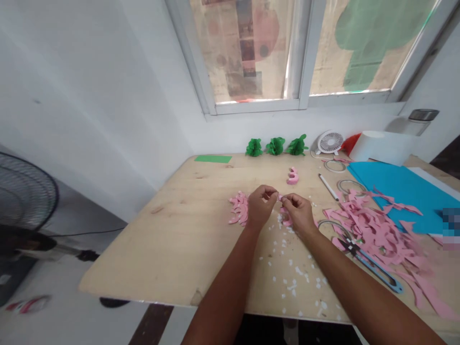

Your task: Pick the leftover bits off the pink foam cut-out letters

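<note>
Both my hands meet over the middle of the wooden table (172,239). My left hand (259,206) and my right hand (298,213) are closed in pinches on one small pink paper piece (280,197) held between their fingertips. A pile of cut pink petal shapes (239,209) lies just left of my left hand. More pink pieces (286,219) lie under my right hand. A small pink assembled piece (293,177) sits farther back.
Pink paper scraps (373,230) cover the right side, with scissors (373,266) among them. Blue paper (395,189), a pen (327,186), wire rings (335,165), a small white fan (329,142), three green paper flowers (275,145) and a green sheet (213,158) lie behind. White bits (291,273) litter the front. A floor fan (25,196) stands left.
</note>
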{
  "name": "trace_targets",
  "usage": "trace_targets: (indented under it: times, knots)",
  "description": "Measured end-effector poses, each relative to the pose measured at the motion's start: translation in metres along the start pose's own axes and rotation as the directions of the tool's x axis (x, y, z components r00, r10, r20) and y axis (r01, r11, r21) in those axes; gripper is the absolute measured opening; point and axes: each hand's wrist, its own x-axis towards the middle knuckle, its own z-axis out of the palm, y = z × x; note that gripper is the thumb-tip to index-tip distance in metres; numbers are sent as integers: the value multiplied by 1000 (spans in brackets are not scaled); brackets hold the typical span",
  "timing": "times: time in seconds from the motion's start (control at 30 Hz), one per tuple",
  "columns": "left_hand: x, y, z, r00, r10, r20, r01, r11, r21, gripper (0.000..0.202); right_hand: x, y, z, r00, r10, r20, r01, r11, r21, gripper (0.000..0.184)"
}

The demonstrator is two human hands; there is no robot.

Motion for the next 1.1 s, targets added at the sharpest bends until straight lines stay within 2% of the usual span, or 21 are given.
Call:
trace_targets:
  times: [0.17,0.27,0.43,0.63,0.83,1.1]
  knots:
    - [-4,0,4,970,233,68,-243,947,212,7,3,2,-2,996,-59,-62,56,997,-49,27]
    - [-4,-2,6,955,283,90,-296,910,290,9,4,4,-3,992,-103,-68,96,991,-95,27]
    - [-5,-4,6,946,309,97,-322,876,360,8,5,6,-5,985,-165,-48,154,971,-181,26]
    - [-4,-4,5,965,239,105,-261,899,352,9,-1,3,-5,981,-191,-15,181,951,-251,28]
    - [-3,-2,5,993,112,44,-119,968,220,9,-3,3,-4,985,-171,-16,159,943,-292,30]
    - [-2,-2,4,999,-13,50,6,992,127,9,-3,0,-5,975,-223,-13,209,932,-296,24]
